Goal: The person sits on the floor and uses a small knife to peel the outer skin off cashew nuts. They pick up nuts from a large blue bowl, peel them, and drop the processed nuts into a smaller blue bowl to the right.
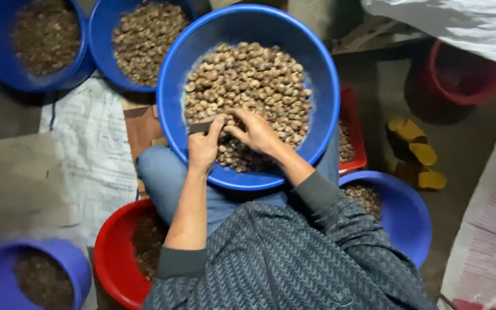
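Blue basin (170, 86): left hand (203, 148), right hand (255, 131) meet over nuts (254, 74).

Woven sack, left (90, 155): white, lies flat on the floor left of the person's knee, below the two upper blue basins; faint dark print, partly creased.
Sack, upper right (454, 23): white, bulging, cut off by the frame corner, above the red tub.
Sack, right edge (492, 229): pale with faded reddish print, lies flat.
Labels, signs, screens: none visible.
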